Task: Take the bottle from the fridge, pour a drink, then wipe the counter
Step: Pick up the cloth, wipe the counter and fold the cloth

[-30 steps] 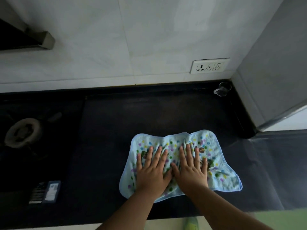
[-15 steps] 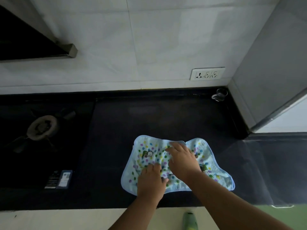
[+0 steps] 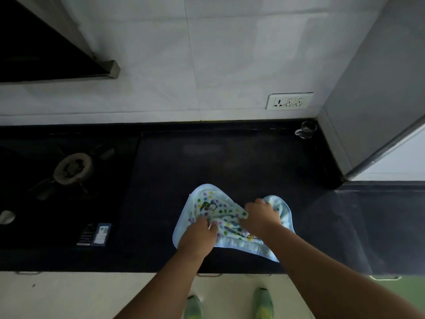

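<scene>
Head view: we gather the cloth on the counter with both hands.

Nearest us, our left hand (image 3: pixel 199 236) curls its fingers into the cloth's (image 3: pixel 208 209) near-left folds, and our right hand (image 3: pixel 262 215) bunches its middle, both gripping fabric; the cloth lies on the dark counter (image 3: pixel 230 162) close to the front edge; we judge it light, soft and limp, likely to sag and drag, so best taken by a gathered handful rather than one corner; farther back, a glass (image 3: pixel 307 130) stands in the far corner, below the wall socket (image 3: pixel 289 101).
</scene>
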Action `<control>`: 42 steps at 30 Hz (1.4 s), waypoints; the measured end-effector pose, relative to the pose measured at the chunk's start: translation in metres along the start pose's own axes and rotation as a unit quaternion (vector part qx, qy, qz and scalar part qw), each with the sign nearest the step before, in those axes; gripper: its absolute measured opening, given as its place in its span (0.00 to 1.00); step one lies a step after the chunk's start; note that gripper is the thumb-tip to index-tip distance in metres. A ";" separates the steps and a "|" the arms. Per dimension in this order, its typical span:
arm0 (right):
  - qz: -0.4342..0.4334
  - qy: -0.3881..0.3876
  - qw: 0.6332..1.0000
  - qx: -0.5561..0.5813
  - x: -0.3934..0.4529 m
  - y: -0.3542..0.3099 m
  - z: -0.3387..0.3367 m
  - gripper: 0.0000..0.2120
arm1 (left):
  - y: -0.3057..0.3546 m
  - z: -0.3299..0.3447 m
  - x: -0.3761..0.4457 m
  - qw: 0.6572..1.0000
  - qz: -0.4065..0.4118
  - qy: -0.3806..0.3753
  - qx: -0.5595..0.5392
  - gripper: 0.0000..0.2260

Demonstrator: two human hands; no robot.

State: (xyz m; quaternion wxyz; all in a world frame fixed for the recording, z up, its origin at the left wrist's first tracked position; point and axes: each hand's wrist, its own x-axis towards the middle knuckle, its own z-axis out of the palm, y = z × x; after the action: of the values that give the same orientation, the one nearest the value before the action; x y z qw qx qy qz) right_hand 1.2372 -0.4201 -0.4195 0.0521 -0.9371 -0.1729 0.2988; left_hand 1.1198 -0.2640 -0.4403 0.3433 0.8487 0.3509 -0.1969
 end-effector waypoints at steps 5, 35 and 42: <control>-0.016 0.013 0.993 0.114 -0.023 -0.015 -0.016 0.07 | -0.003 0.011 -0.017 0.988 -0.058 -0.063 -0.126 0.11; -0.138 0.277 0.850 0.426 -0.183 -0.049 -0.230 0.17 | 0.101 -0.231 -0.155 0.867 0.283 0.136 -0.388 0.20; -0.113 0.278 0.831 0.468 -0.177 -0.024 -0.233 0.19 | 0.105 -0.252 -0.159 0.867 0.282 0.114 -0.395 0.14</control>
State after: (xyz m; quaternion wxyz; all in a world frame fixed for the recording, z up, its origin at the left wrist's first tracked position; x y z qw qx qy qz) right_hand 1.2298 -0.4596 -0.1285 0.5634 -0.8182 -0.0957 0.0628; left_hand 1.1120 -0.2102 -0.1292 0.6483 0.7217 0.1812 0.1614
